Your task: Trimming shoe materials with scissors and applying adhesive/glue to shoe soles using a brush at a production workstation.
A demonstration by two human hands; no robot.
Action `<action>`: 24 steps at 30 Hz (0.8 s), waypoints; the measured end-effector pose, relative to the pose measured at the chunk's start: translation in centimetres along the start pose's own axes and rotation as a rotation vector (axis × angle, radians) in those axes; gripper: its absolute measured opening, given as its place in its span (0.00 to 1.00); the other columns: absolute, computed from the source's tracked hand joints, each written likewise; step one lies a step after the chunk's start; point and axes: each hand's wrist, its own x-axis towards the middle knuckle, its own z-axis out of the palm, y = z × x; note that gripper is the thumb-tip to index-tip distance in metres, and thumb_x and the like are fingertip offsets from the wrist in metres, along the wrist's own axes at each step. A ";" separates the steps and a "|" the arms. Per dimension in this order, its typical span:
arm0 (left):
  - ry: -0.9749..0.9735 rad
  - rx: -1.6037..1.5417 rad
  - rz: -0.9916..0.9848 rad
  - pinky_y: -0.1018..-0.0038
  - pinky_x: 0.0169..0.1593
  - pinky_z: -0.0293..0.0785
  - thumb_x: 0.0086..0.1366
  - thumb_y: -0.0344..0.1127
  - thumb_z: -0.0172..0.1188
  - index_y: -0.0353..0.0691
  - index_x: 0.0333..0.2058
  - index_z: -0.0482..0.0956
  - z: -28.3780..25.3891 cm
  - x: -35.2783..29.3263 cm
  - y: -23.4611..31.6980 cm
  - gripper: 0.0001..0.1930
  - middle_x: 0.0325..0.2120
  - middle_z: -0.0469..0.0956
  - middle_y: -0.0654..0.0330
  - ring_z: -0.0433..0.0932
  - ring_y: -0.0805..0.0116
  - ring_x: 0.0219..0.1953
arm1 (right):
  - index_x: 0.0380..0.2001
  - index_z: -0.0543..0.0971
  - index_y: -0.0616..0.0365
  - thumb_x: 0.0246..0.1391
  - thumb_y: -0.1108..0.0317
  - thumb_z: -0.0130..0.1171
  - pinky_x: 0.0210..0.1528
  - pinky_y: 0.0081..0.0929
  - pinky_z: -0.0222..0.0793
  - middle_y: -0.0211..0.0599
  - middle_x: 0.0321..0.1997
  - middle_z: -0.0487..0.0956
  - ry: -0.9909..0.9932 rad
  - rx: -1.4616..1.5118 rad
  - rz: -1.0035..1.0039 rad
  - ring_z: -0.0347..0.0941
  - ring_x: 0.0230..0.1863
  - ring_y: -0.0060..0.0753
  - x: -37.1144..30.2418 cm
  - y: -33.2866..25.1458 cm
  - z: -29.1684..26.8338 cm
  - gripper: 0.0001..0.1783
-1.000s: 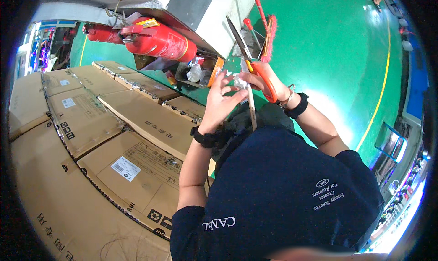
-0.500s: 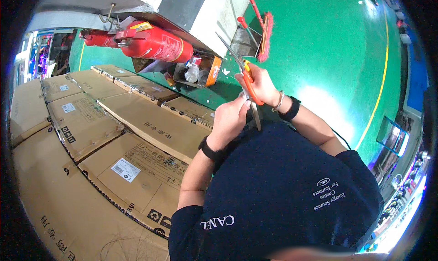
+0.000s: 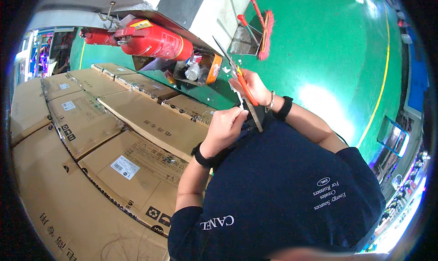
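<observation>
My right hand (image 3: 256, 88) is closed round a pair of scissors (image 3: 246, 88) with orange and yellow handles. Their long metal blades point up and away, toward the pillar. A thin white strip (image 3: 240, 99), perhaps paper or tape, runs between my two hands. My left hand (image 3: 223, 127) is closed, with thumb and forefinger pinching the strip's lower end. Its upper end lies by the fingers of my right hand. Just below the scissors is a narrow light-brown edge (image 3: 254, 117) that I cannot make out, close against my dark shirt.
Taped cardboard cartons (image 3: 150, 124) spread across the left side. Beyond them are red fire extinguishers (image 3: 157, 43) and an open box of rubbish (image 3: 197, 71). A red broom (image 3: 266, 37) and a dustpan (image 3: 244, 42) lean by the white pillar (image 3: 219, 17). Green floor (image 3: 328, 55) extends to the right.
My left hand has moved slightly down and left, away from the right hand. More of the white strip now shows between them. The scissors have shifted a little left.
</observation>
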 end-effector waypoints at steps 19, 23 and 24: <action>-0.255 -1.233 -0.574 0.63 0.47 0.66 0.62 0.40 0.43 0.35 0.42 0.64 4.0 3.0 -6.0 0.15 0.42 0.69 0.52 0.67 0.60 0.47 | 0.21 0.68 0.62 0.50 0.62 0.52 0.07 0.14 0.51 0.24 0.08 0.65 0.130 0.207 0.152 0.58 0.06 0.13 -0.5 1.3 -3.9 0.13; -0.236 -1.343 -0.604 0.68 0.41 0.67 0.62 0.41 0.43 0.37 0.36 0.66 5.0 3.4 -5.9 0.13 0.35 0.70 0.55 0.69 0.65 0.39 | 0.20 0.68 0.61 0.50 0.61 0.52 0.07 0.14 0.52 0.25 0.09 0.65 0.155 0.272 0.246 0.58 0.07 0.13 -1.3 0.3 -3.8 0.14; -0.213 -1.361 -0.618 0.70 0.38 0.67 0.62 0.41 0.43 0.38 0.34 0.67 5.1 3.5 -5.7 0.12 0.33 0.71 0.57 0.70 0.67 0.35 | 0.20 0.68 0.60 0.50 0.59 0.52 0.07 0.14 0.53 0.25 0.09 0.65 0.140 0.321 0.261 0.59 0.07 0.13 -1.5 0.2 -3.8 0.15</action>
